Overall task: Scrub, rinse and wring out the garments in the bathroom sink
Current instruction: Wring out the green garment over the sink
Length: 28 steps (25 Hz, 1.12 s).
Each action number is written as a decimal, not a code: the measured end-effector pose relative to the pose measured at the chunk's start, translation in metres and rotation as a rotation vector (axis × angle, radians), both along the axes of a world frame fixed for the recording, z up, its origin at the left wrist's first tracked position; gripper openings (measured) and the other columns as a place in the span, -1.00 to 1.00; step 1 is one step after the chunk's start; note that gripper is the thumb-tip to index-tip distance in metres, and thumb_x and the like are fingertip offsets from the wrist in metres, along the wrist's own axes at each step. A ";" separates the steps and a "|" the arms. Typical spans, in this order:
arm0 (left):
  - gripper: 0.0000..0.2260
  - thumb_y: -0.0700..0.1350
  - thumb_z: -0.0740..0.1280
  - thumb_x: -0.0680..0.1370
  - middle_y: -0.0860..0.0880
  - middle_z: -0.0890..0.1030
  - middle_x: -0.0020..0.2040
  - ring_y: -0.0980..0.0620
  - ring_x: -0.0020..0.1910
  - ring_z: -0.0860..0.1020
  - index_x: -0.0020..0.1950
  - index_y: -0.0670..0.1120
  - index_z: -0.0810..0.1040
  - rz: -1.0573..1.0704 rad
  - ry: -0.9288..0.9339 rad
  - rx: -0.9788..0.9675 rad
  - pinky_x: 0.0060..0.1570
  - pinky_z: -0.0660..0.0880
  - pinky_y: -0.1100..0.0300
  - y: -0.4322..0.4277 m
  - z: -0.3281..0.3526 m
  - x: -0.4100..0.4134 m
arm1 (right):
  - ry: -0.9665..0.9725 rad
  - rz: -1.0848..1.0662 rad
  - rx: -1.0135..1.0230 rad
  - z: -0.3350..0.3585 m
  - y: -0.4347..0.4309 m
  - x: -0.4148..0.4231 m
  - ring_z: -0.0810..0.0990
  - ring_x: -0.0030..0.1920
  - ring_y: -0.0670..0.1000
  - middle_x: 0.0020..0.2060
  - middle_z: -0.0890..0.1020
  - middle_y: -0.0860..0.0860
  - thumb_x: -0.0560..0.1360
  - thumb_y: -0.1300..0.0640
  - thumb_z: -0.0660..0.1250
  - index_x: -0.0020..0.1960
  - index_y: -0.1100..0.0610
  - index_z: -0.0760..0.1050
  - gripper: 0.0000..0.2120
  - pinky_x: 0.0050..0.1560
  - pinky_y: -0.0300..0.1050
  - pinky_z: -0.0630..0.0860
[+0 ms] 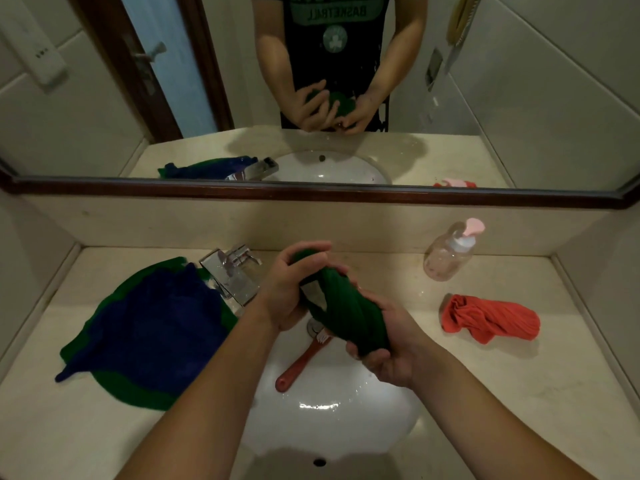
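Both hands are on it: the left hand (287, 289) curls its fingers tight round the top end of the twisted dark green cloth garment (341, 310), while the right hand (391, 355) wraps fingers and thumb round the lower end. The roll is held slantwise above the back of the white oval sink basin (332, 427), where a red-handled scrubbing brush (301, 362) lies. On the beige stone counter (519, 410), a flat blue-and-green cloth (145, 327) sprawls toward the left edge beside the chrome tap (232, 271). A crumpled orange-red garment (491, 318) sits toward the right edge, and a clear plastic pump bottle (450, 254) stands near the back edge.
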<state>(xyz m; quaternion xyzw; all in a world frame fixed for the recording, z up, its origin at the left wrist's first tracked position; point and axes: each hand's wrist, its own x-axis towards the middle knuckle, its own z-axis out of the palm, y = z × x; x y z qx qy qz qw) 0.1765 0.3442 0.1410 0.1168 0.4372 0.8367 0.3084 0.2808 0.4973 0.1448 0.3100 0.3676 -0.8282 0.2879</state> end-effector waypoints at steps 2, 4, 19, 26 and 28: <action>-0.56 0.16 0.70 0.13 -0.05 0.60 -0.26 -0.05 -0.19 0.59 -0.16 -0.05 0.72 0.033 -0.009 -0.117 -0.13 0.57 0.02 0.002 0.000 -0.003 | 0.018 -0.009 0.023 -0.002 0.002 -0.002 0.67 -0.35 0.15 -0.04 0.67 0.18 0.61 -0.12 0.28 0.37 0.13 0.56 -0.55 -0.72 -0.30 0.31; -0.51 0.31 0.63 0.18 -0.03 0.55 -0.29 0.00 -0.26 0.54 -0.20 -0.08 0.69 0.052 -0.008 -0.183 -0.20 0.53 0.12 0.005 0.003 -0.001 | 0.009 -0.023 0.069 0.000 0.002 -0.005 0.69 -0.28 0.16 -0.04 0.69 0.16 0.63 -0.08 0.24 0.35 0.13 0.56 -0.59 -0.72 -0.32 0.28; -0.89 -0.16 0.38 0.59 0.01 0.60 0.09 -0.01 0.00 0.61 0.01 0.05 0.65 0.718 -0.202 -0.548 -0.10 0.63 0.12 0.054 0.014 0.010 | 0.919 -0.020 1.629 0.007 0.014 -0.044 0.45 -0.56 -0.13 -0.61 0.33 -0.19 0.67 0.12 0.26 -0.42 -0.03 0.37 -0.53 -0.48 -0.41 0.30; -0.89 -0.17 0.35 0.60 -0.03 0.56 0.07 -0.02 -0.01 0.60 0.08 0.03 0.56 0.711 -0.274 -0.598 -0.19 0.58 0.15 0.054 0.009 0.017 | 1.239 0.147 1.832 -0.009 0.029 -0.050 0.39 -0.52 -0.05 -0.45 0.49 -0.05 0.66 0.04 0.19 -0.27 0.17 0.57 -0.60 -0.49 -0.23 0.35; -0.94 -0.11 0.41 0.57 -0.03 0.61 0.01 -0.01 -0.04 0.61 0.03 0.00 0.59 0.682 -0.195 -0.629 -0.12 0.61 0.11 0.047 0.007 0.019 | 1.168 0.129 1.791 -0.008 0.022 -0.042 0.41 -0.49 -0.05 -0.44 0.49 -0.07 0.67 0.08 0.22 -0.26 0.14 0.58 -0.64 -0.44 -0.24 0.33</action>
